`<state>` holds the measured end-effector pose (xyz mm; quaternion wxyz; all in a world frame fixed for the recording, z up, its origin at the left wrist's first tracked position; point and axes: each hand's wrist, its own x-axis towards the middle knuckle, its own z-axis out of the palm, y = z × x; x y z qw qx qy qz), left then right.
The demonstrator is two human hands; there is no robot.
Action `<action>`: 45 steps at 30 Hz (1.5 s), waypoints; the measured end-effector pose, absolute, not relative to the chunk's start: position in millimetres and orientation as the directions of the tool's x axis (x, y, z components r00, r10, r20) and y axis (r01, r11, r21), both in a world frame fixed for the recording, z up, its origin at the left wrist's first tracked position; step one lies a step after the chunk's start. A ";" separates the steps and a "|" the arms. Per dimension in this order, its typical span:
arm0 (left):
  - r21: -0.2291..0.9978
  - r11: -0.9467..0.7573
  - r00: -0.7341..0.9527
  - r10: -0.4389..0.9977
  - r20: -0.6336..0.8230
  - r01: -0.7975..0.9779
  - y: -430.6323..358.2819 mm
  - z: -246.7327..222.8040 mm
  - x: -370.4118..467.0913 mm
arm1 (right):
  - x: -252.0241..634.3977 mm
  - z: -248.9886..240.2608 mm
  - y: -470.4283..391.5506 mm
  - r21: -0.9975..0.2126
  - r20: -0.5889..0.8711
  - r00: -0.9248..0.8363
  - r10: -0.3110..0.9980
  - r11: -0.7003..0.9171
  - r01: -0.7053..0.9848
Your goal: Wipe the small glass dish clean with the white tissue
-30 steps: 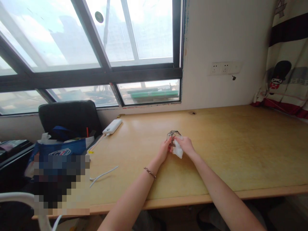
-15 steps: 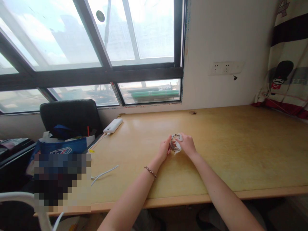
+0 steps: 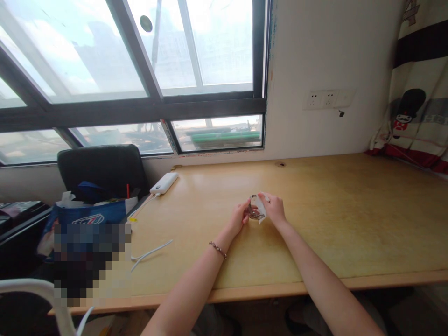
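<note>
Over the middle of the table (image 3: 343, 219), both of my hands are at a small, brown, shiny loop-shaped object (image 3: 255, 213); its exact kind is too small to make out. My left hand (image 3: 240, 217) grips its left side with the fingers closed. A thin white tissue (image 3: 261, 210) lies against the right side of the loop. My right hand (image 3: 274, 208) pinches this tissue, thumb toward the loop. Fingers partly hide both things. A braided bracelet (image 3: 218, 250) circles my left wrist.
A white power bank (image 3: 164, 183) with a plugged-in cable (image 3: 147, 203) lies at the table's left edge. Beyond that edge stand a black chair (image 3: 101, 163) and a blue bag (image 3: 89, 214). A wall socket (image 3: 329, 99) and curtain (image 3: 413, 107) are at the right.
My right hand has shifted slightly, with its thumb now higher. The tissue, bunched before, hangs flatter and more spread along the loop's right side. My left hand keeps its grip.
</note>
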<state>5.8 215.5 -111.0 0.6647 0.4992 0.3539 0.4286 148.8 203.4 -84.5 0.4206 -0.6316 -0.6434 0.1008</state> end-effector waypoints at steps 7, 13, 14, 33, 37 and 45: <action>0.901 0.126 0.356 0.934 0.033 -0.416 214.5 -104.2 5.5 | 144.9 -100.6 213.3 -0.854 0.224 0.228 0.947 0.078 0.514; 0.897 0.108 0.385 0.920 0.073 -0.428 209.4 -98.8 10.1 | 143.6 -101.1 215.1 -0.828 0.175 0.240 0.955 0.011 0.560; 0.908 0.109 0.408 0.910 0.073 -0.404 207.9 -98.4 11.2 | 145.5 -98.7 214.0 -0.789 0.210 0.254 0.944 0.010 0.614; 0.904 0.099 0.325 0.945 0.045 -0.415 207.6 -107.3 16.8 | 139.8 -96.3 210.9 -0.822 0.196 0.207 0.959 0.046 0.568; 0.900 0.038 0.315 0.942 0.112 -0.434 204.1 -102.4 17.4 | 131.6 -103.0 212.6 -0.938 0.124 0.152 0.981 0.066 0.341; 0.925 0.107 0.431 0.900 0.066 -0.365 207.4 -109.1 21.3 | 148.6 -96.6 213.6 -0.864 0.290 0.319 0.902 0.104 0.493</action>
